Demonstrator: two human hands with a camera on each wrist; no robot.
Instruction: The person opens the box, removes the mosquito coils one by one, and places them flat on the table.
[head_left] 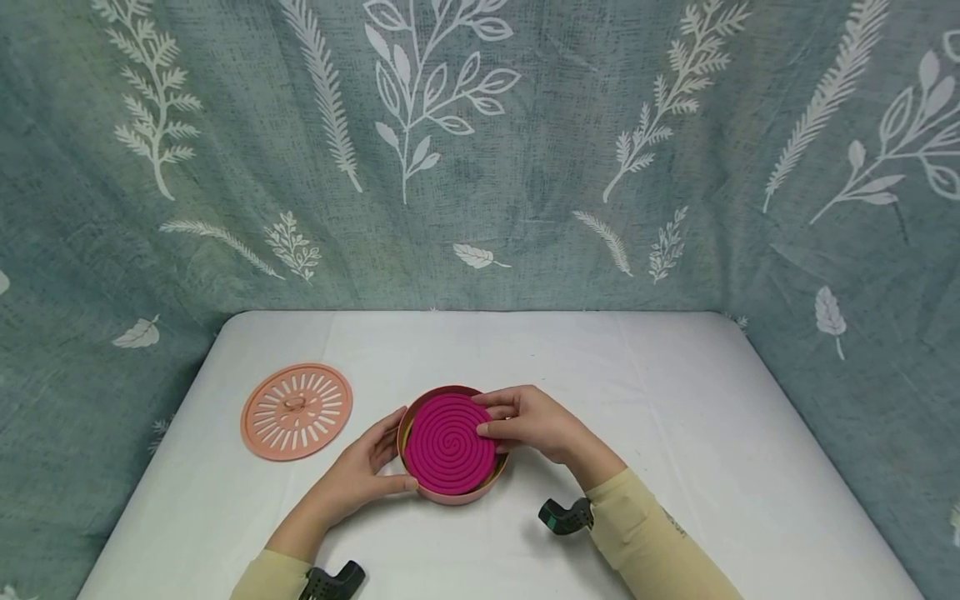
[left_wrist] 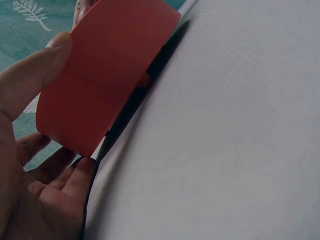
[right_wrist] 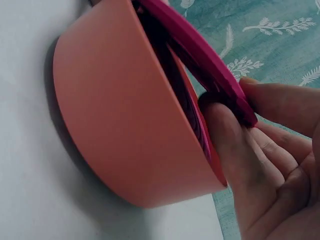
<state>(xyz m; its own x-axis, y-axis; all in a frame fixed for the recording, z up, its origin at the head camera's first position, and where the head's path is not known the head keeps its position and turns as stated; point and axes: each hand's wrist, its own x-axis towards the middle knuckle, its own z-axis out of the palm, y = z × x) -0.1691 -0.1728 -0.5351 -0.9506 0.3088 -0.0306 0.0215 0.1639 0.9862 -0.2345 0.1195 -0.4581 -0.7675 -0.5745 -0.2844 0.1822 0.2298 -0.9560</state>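
A round salmon-pink tin (head_left: 453,500) stands on the table. A magenta mosquito coil (head_left: 450,442), wound in a spiral, lies across its open top. My left hand (head_left: 354,479) holds the tin's left side, thumb at the near wall and fingers around the far side. My right hand (head_left: 536,427) pinches the coil's right edge between thumb and fingers. In the right wrist view that edge of the coil (right_wrist: 220,65) is tilted up above the rim, and more magenta shows inside the tin (right_wrist: 115,105). Most of the tin's inside is hidden under the coil.
A flat salmon-pink slotted lid (head_left: 296,442) with a small raised piece at its centre lies left of the tin. The white-covered table (head_left: 675,400) meets a green leaf-patterned curtain (head_left: 540,208) at the back and sides.
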